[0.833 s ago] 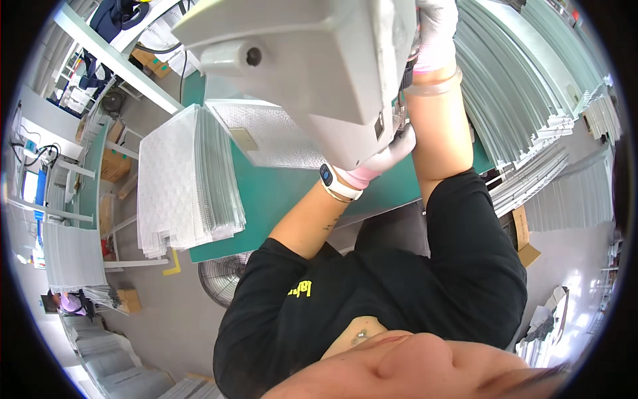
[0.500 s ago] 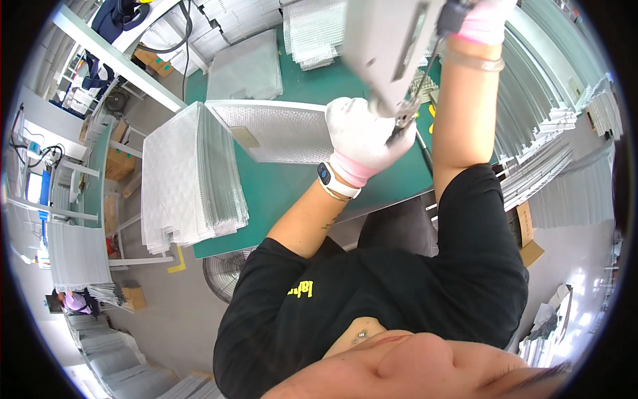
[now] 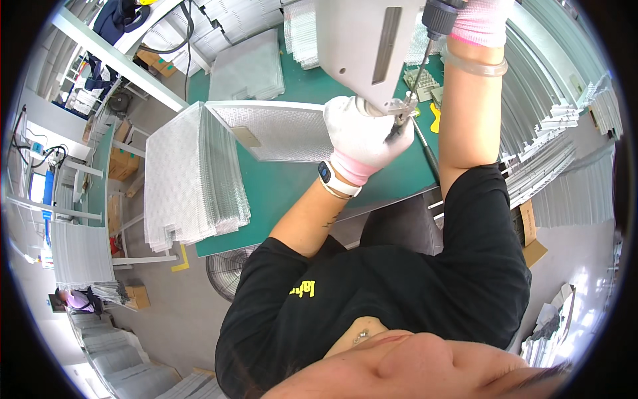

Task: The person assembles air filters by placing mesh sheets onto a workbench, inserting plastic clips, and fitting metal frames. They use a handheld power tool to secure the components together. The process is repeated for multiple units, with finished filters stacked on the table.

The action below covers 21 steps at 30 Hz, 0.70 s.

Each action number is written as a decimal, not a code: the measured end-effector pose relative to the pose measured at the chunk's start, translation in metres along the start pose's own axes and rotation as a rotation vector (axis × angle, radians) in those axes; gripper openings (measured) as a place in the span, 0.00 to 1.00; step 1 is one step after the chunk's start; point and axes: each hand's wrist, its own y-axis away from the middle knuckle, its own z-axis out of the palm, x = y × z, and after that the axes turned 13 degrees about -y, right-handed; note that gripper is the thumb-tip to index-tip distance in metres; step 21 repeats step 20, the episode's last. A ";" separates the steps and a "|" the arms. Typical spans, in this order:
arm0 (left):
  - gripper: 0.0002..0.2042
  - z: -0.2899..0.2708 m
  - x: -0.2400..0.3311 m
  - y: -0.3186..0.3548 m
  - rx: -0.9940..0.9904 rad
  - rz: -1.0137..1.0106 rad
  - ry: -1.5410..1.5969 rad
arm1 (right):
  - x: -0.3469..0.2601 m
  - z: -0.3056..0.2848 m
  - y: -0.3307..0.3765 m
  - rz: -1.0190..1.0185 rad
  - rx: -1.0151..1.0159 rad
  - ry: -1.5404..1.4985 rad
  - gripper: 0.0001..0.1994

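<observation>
My left hand (image 3: 362,136), in a white glove with a pink cuff, is closed round the lower end of a light grey metal housing (image 3: 362,46). A small metal bracket (image 3: 401,106) sits at that end, beside my fingertips. My right hand (image 3: 482,23), also gloved, is at the top edge with its fingers mostly hidden. It holds a dark power screwdriver (image 3: 440,16), whose long thin bit slants down to the bracket. Behind my left hand, a white-framed mesh filter panel (image 3: 286,133) stands tilted on the green table (image 3: 279,193).
Stacked mesh panels (image 3: 196,179) stand at the table's left, and flat sheets (image 3: 246,66) lie behind them. Small beige parts (image 3: 422,83), a yellow-handled tool (image 3: 435,118) and a dark rod (image 3: 427,153) lie near my right forearm. Long metal strips (image 3: 538,100) are piled at right.
The housing has shifted left and slightly down. More of the screwdriver is in view, and its bit now reaches down to the bracket. My left hand has hardly moved.
</observation>
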 end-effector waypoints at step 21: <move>0.05 0.007 -0.001 0.002 -0.063 -0.043 0.042 | 0.054 0.012 0.016 0.511 -0.178 0.060 0.27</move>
